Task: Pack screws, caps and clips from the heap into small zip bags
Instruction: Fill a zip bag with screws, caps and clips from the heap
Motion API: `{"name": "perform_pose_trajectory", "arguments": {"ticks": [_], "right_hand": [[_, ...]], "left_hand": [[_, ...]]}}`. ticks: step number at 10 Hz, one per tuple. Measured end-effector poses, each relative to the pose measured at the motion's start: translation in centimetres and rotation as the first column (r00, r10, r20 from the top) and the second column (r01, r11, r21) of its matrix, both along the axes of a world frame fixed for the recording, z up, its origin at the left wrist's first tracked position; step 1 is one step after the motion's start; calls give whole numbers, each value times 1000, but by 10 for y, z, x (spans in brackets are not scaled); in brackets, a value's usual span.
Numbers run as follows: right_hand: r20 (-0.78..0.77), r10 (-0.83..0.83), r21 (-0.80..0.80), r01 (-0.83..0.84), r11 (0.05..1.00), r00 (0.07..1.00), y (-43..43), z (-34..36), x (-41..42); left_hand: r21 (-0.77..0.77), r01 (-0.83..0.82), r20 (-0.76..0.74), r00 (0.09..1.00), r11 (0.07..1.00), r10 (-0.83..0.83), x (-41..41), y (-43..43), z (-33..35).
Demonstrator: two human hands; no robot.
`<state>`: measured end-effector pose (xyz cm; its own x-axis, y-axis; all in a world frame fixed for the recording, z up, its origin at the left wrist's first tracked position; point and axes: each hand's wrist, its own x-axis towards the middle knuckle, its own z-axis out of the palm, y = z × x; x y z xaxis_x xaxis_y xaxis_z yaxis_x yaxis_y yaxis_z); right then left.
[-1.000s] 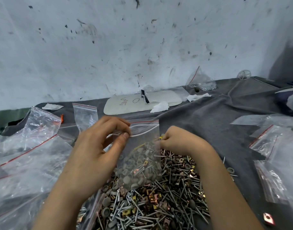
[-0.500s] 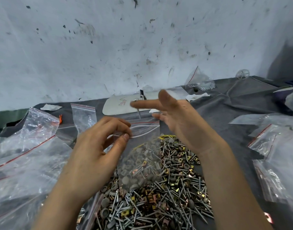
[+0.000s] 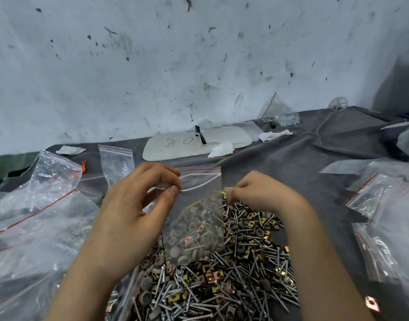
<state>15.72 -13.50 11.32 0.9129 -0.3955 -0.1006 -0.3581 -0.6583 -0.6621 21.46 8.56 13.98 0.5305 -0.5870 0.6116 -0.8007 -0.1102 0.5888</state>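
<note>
Head view: our left hand (image 3: 129,216) pinches the zip bag (image 3: 199,205); right hand (image 3: 256,195) curls beside it, grasp unclear. Slackening could spill caps (image 3: 175,251).

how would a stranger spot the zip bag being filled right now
Find the heap of screws on the grey cloth. Above it the left hand pinches a small zip bag. Only this bag is held up, mouth open, with grey caps inside.
</note>
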Motion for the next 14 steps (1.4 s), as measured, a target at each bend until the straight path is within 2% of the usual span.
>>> {"name": "perform_pose_trajectory", "arguments": {"ticks": [2,4,5,9,10,11,12,13,14], "right_hand": [[-145,128,50,-122,991,981,10,-20,21],[-281,128,-46,-147,988,951,17,-33,33],[-307,90,-119,-131,984,948,18,-37,37],[-345,74,-158,-136,978,936,25,-36,42],[-241,105,-14,-111,994,965,21,-35,38],[-15,-6,192,9,981,1000,15,-20,28],[267,-142,417,19,909,953,10,0,15],[590,-120,547,-285,787,799,15,23,-1],[703,-20,535,-511,672,710,23,35,-13]], "left_hand": [[8,-8,2,1000,1000,8,-1,0,1],[8,-10,-1,1000,1000,10,0,0,1],[9,-6,0,1000,1000,6,0,0,1],[11,5,0,1000,1000,-5,0,1,0],[6,4,0,1000,1000,-4,0,0,-1],[0,5,-1,1000,1000,-5,1,1,-1],[-4,7,0,1000,1000,-7,2,1,0],[3,16,-3,1000,1000,-16,2,1,0],[3,14,3,1000,1000,-14,1,1,0]]}}
